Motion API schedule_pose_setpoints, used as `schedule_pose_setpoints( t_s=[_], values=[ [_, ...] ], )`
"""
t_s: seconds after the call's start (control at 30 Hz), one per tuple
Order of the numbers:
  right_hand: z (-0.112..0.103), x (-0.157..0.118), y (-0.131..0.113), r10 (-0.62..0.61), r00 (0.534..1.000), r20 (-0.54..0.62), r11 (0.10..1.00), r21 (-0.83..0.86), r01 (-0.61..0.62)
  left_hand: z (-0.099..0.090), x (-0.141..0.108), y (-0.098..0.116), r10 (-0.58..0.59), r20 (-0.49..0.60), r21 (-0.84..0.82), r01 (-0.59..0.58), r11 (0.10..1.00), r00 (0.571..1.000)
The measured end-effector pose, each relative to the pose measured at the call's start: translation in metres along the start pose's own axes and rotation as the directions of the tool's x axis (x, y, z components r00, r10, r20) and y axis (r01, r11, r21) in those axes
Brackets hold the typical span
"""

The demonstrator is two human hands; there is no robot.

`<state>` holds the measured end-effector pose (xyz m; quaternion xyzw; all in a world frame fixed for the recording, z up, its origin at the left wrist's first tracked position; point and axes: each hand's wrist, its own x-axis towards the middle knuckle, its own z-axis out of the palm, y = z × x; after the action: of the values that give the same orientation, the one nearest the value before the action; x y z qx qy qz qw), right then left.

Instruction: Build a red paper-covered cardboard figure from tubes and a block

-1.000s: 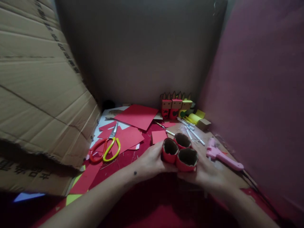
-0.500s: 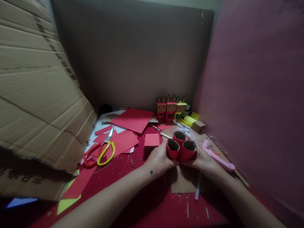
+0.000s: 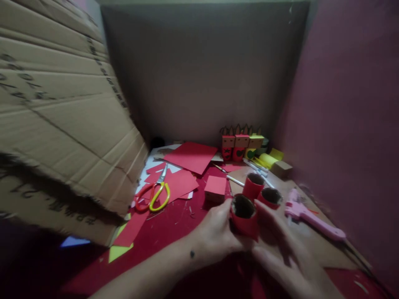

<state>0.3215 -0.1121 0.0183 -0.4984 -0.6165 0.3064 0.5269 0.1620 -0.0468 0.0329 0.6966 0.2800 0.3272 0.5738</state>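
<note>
My left hand (image 3: 220, 228) is wrapped round the left side of a red paper-covered cardboard tube (image 3: 245, 226), held upright with its open top towards me. The fingers of my right hand (image 3: 286, 245) press along the tube's right side, with the thumb low near its base. Two more red tubes stand just beyond on the cardboard sheet: one farther back (image 3: 253, 189), the other to the right (image 3: 270, 199), partly hidden by my right fingers. Left of them sits a small box with a red top (image 3: 215, 186).
Scissors (image 3: 160, 197) lie on red paper at the left. A pink glue gun (image 3: 314, 218) rests on the right. Three decorated figures (image 3: 240, 145) stand at the back, near a yellow tube (image 3: 268, 160) and pens. A large cardboard flap (image 3: 77, 124) rises at the left.
The three tubes held together between my hands are now apart. Two stand on the cardboard, and one has come nearer me in my hands. The view has shifted left.
</note>
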Motion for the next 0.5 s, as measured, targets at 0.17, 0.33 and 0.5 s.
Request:
schedule_pose_setpoints(
  t_s=[0.17, 0.33, 0.5],
  values=[
    [0.032, 0.029, -0.008, 0.204, 0.909, 0.363, 0.89, 0.317, -0.326, -0.026, -0.02, 0.016, -0.107, 0.094, 0.122, 0.095, 0.988, 0.99],
    [0.048, 0.053, -0.006, 0.154, 0.841, 0.519, 0.908, 0.262, -0.328, -0.13, -0.037, 0.016, -0.129, -0.54, 0.768, 0.549, 0.328, 0.832],
    [0.057, 0.056, 0.008, 0.139, 0.812, 0.566, 0.901, 0.267, -0.341, -0.17, -0.035, -0.017, -0.174, -0.72, 0.658, 0.74, 0.136, 0.672]
  ],
)
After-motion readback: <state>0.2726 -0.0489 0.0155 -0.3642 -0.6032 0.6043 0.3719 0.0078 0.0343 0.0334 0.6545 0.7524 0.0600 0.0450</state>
